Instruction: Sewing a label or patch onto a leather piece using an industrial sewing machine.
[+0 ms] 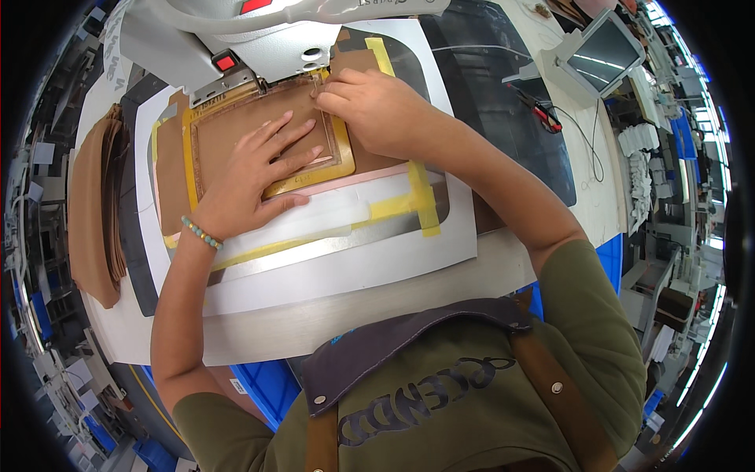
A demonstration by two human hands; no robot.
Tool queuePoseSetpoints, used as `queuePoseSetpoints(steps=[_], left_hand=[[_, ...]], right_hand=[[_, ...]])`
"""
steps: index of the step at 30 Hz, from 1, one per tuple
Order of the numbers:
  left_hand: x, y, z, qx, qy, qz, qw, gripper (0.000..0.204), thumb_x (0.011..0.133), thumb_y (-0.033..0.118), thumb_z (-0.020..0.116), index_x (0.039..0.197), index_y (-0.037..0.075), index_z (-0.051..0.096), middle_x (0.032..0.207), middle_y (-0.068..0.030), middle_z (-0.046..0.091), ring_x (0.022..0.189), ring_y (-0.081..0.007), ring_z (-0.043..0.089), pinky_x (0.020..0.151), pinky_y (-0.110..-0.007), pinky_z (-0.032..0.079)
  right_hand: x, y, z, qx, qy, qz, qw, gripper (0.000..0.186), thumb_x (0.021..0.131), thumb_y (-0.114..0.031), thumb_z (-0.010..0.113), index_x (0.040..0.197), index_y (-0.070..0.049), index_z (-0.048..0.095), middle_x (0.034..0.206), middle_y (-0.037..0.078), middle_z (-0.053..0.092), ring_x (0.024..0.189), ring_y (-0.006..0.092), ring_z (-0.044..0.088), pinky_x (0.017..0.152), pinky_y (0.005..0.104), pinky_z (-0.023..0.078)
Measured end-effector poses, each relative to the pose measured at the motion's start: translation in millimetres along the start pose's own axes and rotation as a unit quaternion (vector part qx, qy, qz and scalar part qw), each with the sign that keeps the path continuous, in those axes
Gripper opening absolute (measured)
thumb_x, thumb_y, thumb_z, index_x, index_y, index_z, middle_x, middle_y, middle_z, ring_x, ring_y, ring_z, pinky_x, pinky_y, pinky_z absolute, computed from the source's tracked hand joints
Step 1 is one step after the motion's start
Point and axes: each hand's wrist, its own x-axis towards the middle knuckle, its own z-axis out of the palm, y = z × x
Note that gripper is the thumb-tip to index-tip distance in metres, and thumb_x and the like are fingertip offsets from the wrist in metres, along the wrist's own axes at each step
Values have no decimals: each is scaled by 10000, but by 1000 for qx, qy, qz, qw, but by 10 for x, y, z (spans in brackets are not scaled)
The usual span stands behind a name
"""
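My left hand (253,175) lies open with fingers spread, pressing on a brown fabric or leather panel (255,116) and across the lower part of a yellow rectangular frame (349,163). A bead bracelet circles that wrist. At the frame's upper right corner, my right hand (376,108) is closed in a pinch, thumb and fingertips together on the panel. Whatever lies between those fingertips is too small to make out. Just beyond the panel stands the head of a white sewing machine (275,47), its foot close to the frame's far edge.
A white sheet (444,244) lies beneath the work, with yellow tape (425,206) on the plate over it. Folded brown pieces (98,208) are stacked at left. Red-handled pliers (546,117) and a small screen (604,57) sit at right. Blue bins (271,385) show below the table.
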Motion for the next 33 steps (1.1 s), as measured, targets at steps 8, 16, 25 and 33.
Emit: queuePoseSetpoints(steps=[8, 16, 25, 33], left_hand=[[-58, -75, -9, -125, 47, -23, 991, 531, 913, 294, 716, 1406, 112, 637, 1561, -110, 505, 1519, -375, 339, 1222, -510, 283], [-76, -90, 70, -17, 45, -29, 998, 400, 982, 123, 599, 1376, 116, 667, 1541, -56, 536, 1490, -364, 392, 1209, -483, 321], [-42, -65, -28, -29, 13, -2, 1000, 441, 959, 209, 640, 1392, 131, 659, 1551, -71, 524, 1510, -352, 352, 1224, -506, 286], [24, -217, -137, -81, -5, -18, 997, 400, 960, 136, 610, 1353, 113, 682, 1570, -80, 500, 1509, -351, 356, 1230, -491, 291]], right_hand=[[-10, -18, 41, 12, -6, -32, 999, 358, 922, -18, 561, 1271, -21, 643, 1376, 108, 647, 1261, 271, 587, 1026, 389, 485], [-226, -138, -151, 80, 4, -45, 996, 417, 926, -12, 549, 1332, -43, 638, 1386, 88, 647, 1266, 264, 590, 1000, 366, 469], [-405, -478, -116, 99, 10, -48, 994, 341, 876, -39, 627, 1214, -47, 672, 1259, 83, 695, 1187, 252, 622, 956, 383, 483], [-363, -472, -126, 101, 35, -42, 993, 263, 851, -55, 666, 1113, -35, 676, 1157, 87, 720, 1107, 236, 649, 900, 369, 511]])
